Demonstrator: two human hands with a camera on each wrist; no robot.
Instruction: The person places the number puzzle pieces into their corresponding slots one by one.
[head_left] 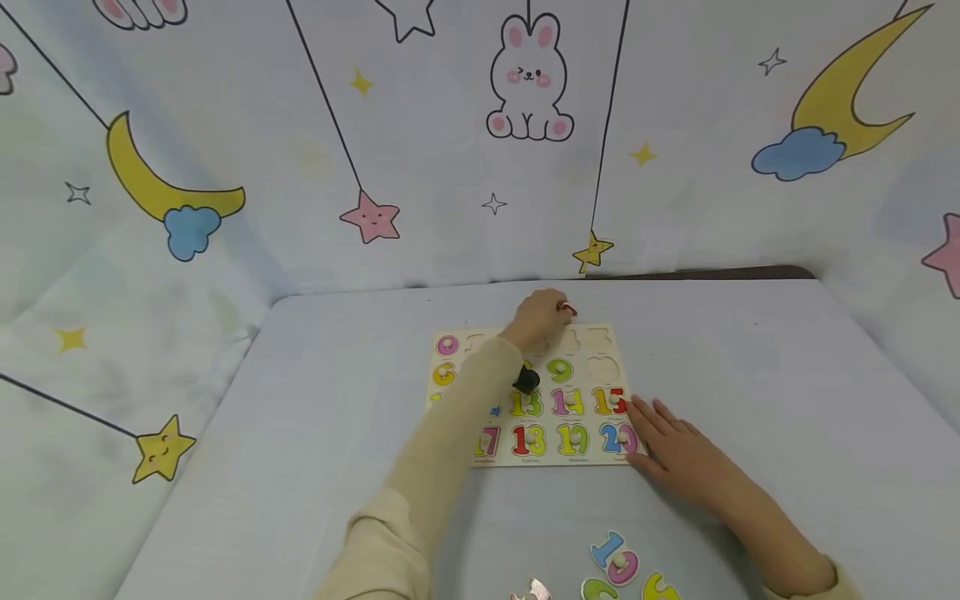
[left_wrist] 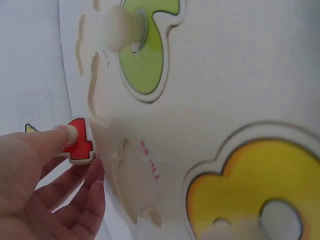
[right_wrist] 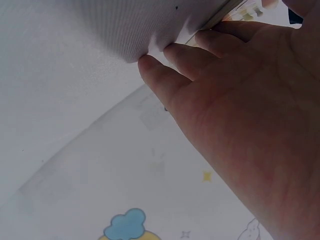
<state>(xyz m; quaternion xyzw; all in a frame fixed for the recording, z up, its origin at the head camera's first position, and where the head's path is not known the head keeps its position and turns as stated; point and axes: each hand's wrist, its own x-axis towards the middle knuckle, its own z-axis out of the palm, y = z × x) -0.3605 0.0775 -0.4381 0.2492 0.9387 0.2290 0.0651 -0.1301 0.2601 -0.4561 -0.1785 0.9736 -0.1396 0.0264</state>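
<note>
My left hand (head_left: 538,318) reaches over the back edge of the wooden number puzzle board (head_left: 555,458). Its thumb and fingers pinch a red number 4 puzzle piece (left_wrist: 81,142) by the knob, right at the board's edge in the left wrist view. The cut-out marked "Three" (left_wrist: 132,185) lies beside it. My right hand (head_left: 686,458) rests with straight fingers on the table, its fingertips at the board's right edge near the 15 (head_left: 611,401) and the 20 (head_left: 618,438). My left forearm hides part of the board's left side.
Loose number pieces lie in front of the board: a blue-and-pink 10 (head_left: 615,558), a green piece (head_left: 599,590), a yellow piece (head_left: 660,588) and a pale piece (head_left: 534,591). Behind the white table (head_left: 337,375) hangs a patterned cloth (head_left: 442,150).
</note>
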